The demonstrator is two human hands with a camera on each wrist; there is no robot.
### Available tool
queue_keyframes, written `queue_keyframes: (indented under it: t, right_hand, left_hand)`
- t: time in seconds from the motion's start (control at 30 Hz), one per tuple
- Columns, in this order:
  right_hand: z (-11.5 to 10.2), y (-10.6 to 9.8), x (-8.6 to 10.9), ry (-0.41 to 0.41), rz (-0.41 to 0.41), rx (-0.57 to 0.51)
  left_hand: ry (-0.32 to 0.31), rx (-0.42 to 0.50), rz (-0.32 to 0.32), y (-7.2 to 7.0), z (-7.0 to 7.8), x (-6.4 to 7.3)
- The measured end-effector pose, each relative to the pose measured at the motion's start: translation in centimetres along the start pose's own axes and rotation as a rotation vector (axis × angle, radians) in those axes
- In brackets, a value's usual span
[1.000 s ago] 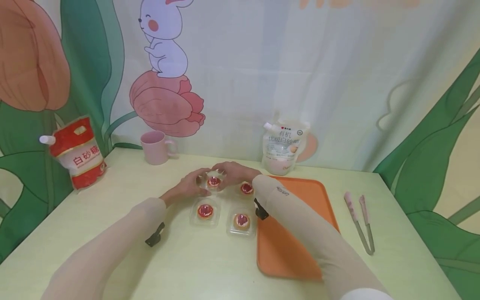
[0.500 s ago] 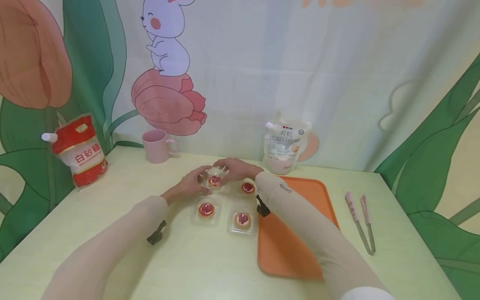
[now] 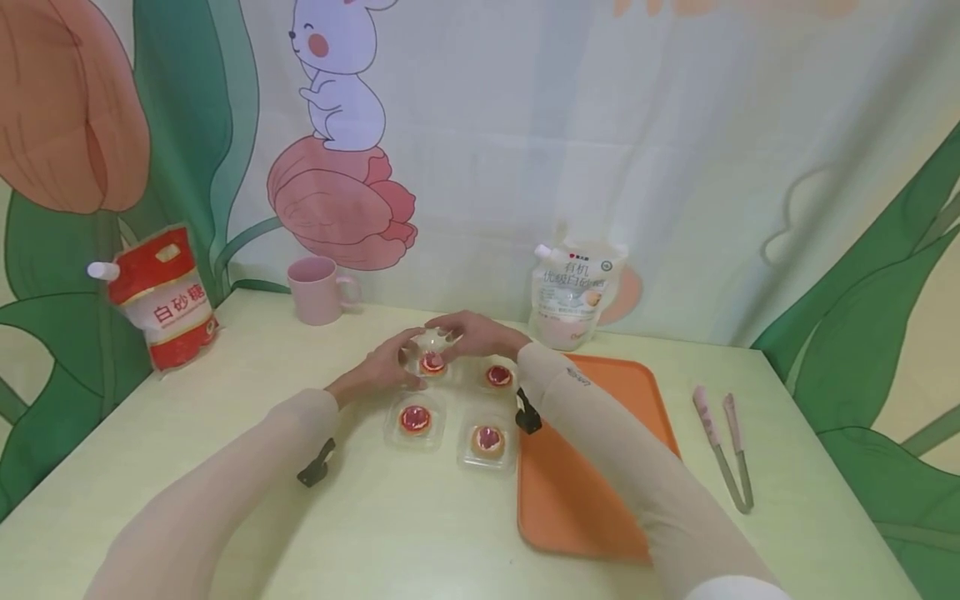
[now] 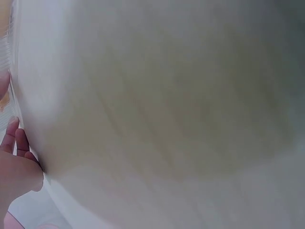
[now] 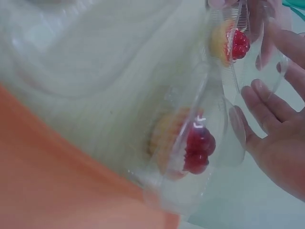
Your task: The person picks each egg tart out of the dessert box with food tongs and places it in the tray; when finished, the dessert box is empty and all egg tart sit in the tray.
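Both hands are at a clear plastic box with a red-topped tart (image 3: 432, 363) inside, toward the back middle of the table. My left hand (image 3: 384, 365) grips it from the left, thumb nearer me, fingers behind. From the right, my right hand (image 3: 480, 335) holds the clear lid (image 5: 268, 59), its fingers spread along the edge. Whether the lid is fully down cannot be told. Near the right wrist sits another boxed tart (image 3: 498, 377). Two more, a left boxed tart (image 3: 415, 420) and a right boxed tart (image 3: 489, 440), stand nearer me.
An orange tray (image 3: 577, 500) lies under the right forearm, and tongs (image 3: 723, 454) rest farther right. Along the back stand a pink mug (image 3: 313, 292) and a white sugar pouch (image 3: 573, 296). A red sugar bag (image 3: 165, 300) stands at the left.
In the head view the whole scene has drifted slightly right. Both hands stay at the same box, with the right hand shifting a little at its lid.
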State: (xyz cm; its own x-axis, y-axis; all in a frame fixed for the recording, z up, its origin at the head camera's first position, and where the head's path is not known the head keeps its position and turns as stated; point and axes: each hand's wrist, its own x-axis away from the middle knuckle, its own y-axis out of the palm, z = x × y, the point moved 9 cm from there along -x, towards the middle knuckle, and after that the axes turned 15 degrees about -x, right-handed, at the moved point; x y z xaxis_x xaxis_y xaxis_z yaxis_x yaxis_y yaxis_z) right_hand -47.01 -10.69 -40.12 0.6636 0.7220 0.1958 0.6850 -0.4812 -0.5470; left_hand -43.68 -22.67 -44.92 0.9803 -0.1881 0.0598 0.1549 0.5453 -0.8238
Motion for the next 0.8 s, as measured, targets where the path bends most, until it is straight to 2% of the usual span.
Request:
queue_keyframes:
  t: [0.1,0.23,0.5,0.67,0.8]
  right_hand:
    - [0.1,-0.1,0.0,-0.003,0.004,-0.021]
    - [0.2,-0.6,0.3,-0.004,0.009,0.017]
    - [0.8,-2.6,1.6,0.035,0.024,0.070]
    - [0.6,-3.8,2.5,0.032,0.046,0.070]
    - [0.2,-4.0,3.2,0.026,0.056,0.037]
  left_hand:
    - [-0.010,-0.003,-0.009,0.0,-0.1,0.0]
    - [-0.012,-0.004,-0.017,0.2,-0.1,0.0]
    - [0.044,-0.057,-0.002,-0.2,0.5,0.3]
    - [0.048,-0.062,-0.035,0.0,0.7,0.1]
    - [0.057,-0.065,-0.065,0.3,0.6,-0.2]
